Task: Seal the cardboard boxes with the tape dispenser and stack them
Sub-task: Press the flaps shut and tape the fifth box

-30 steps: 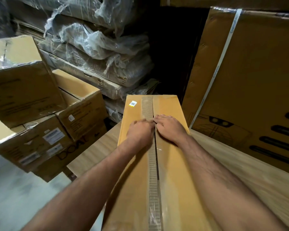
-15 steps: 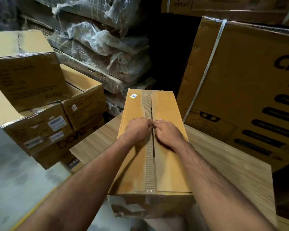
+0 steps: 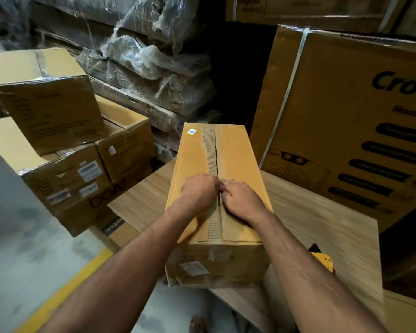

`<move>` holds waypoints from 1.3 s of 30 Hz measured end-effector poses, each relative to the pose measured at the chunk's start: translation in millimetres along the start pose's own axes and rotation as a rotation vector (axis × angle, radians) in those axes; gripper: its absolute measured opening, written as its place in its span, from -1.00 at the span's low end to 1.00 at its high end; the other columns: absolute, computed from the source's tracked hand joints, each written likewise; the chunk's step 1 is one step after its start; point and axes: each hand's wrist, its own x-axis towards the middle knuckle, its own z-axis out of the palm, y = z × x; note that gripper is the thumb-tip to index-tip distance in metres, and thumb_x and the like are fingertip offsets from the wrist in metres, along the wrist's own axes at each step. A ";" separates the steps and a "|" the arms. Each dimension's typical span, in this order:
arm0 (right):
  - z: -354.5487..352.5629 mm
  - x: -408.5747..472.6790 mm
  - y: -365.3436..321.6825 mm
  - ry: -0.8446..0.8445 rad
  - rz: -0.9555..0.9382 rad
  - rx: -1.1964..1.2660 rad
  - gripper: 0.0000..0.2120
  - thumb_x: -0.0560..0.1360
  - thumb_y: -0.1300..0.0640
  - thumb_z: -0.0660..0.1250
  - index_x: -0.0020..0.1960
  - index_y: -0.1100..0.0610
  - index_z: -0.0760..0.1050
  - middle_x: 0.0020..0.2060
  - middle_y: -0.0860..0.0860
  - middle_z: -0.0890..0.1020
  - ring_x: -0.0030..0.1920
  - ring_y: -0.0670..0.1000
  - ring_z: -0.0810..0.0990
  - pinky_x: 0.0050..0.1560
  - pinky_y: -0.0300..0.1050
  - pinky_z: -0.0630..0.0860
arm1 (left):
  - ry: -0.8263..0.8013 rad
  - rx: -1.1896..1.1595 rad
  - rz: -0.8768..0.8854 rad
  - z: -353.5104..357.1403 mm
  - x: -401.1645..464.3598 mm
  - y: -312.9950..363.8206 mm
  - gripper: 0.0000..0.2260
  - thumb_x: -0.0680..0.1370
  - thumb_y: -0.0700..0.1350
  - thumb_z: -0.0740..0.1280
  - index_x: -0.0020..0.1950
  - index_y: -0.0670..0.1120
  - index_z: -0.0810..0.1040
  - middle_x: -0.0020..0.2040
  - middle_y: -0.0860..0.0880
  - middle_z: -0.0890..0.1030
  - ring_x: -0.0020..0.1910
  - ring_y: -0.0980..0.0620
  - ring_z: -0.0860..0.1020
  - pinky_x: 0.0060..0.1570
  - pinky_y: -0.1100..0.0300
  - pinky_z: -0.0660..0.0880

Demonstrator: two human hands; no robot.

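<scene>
A long cardboard box lies lengthwise on a wooden board. A torn strip of bare corrugation runs along its top seam. My left hand and my right hand press on the two top flaps at mid-length, with the curled fingertips meeting at the seam. A yellow tape dispenser lies on the board to the right of the box, mostly hidden behind my right forearm.
Taped cardboard boxes are stacked on the left. Plastic-wrapped flat bundles are piled behind. A large printed carton stands at the right. Grey floor with a yellow line lies at lower left.
The view has pulled back, so the box's near end and the tape dispenser now show. Both hands stay at the seam in about the same place.
</scene>
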 end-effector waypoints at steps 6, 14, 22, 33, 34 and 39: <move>-13.0 -21.4 -12.3 -0.042 -0.001 0.044 -0.56 0.65 0.15 0.05 0.51 0.10 0.36 0.53 -0.01 0.32 0.54 0.01 0.23 0.49 -0.12 0.15 | 0.017 0.012 0.023 2.9 -30.2 1.5 -0.61 0.67 -0.03 0.13 0.51 0.10 0.35 0.52 0.10 0.35 0.51 0.02 0.29 0.47 -0.01 0.21; 3.5 -62.7 -12.7 0.014 -0.001 0.022 -0.55 0.67 0.13 0.04 0.55 0.07 0.29 0.54 -0.05 0.30 0.55 -0.03 0.20 0.53 -0.11 0.10 | -0.097 0.133 0.029 -13.2 -72.5 26.9 -0.71 0.63 -0.10 0.18 0.33 0.02 0.51 0.17 -0.04 0.63 0.11 -0.09 0.60 -0.01 0.04 0.50; 12.8 -118.4 -41.9 0.077 0.046 0.019 -0.53 0.58 0.03 0.02 0.35 0.06 0.53 0.36 0.03 0.54 0.31 0.06 0.50 0.33 -0.04 0.41 | 0.024 0.006 0.063 -3.0 -99.1 22.9 -0.63 0.63 -0.12 0.22 0.41 0.14 0.45 0.46 0.16 0.42 0.43 0.09 0.39 0.35 -0.04 0.36; 29.0 -141.4 -41.7 0.190 -0.029 0.009 -0.58 0.67 0.03 0.16 0.51 0.04 0.35 0.51 -0.07 0.35 0.53 -0.06 0.24 0.51 -0.11 0.06 | -0.181 -0.032 0.252 -1.6 -143.2 -9.9 -0.45 0.63 0.27 0.07 0.61 0.21 0.05 0.60 0.24 0.05 0.60 -0.02 -0.05 0.49 -0.31 -0.18; 30.0 -142.0 -41.9 0.196 -0.027 0.011 -0.58 0.67 0.02 0.16 0.51 0.04 0.34 0.51 -0.07 0.35 0.53 -0.07 0.23 0.51 -0.10 0.06 | -0.163 -0.009 0.267 -1.5 -145.6 -11.9 -0.44 0.63 0.28 0.06 0.60 0.23 0.03 0.59 0.25 0.03 0.60 -0.03 -0.05 0.49 -0.31 -0.18; 26.7 -142.7 -40.1 0.186 -0.039 0.009 -0.55 0.64 0.03 0.23 0.51 0.05 0.34 0.51 -0.05 0.35 0.53 -0.05 0.23 0.52 -0.09 0.08 | -0.080 0.062 0.249 -2.1 -152.5 -4.8 -0.48 0.64 0.28 0.01 0.59 0.25 0.02 0.61 0.20 0.06 0.61 -0.06 -0.02 0.48 -0.35 -0.13</move>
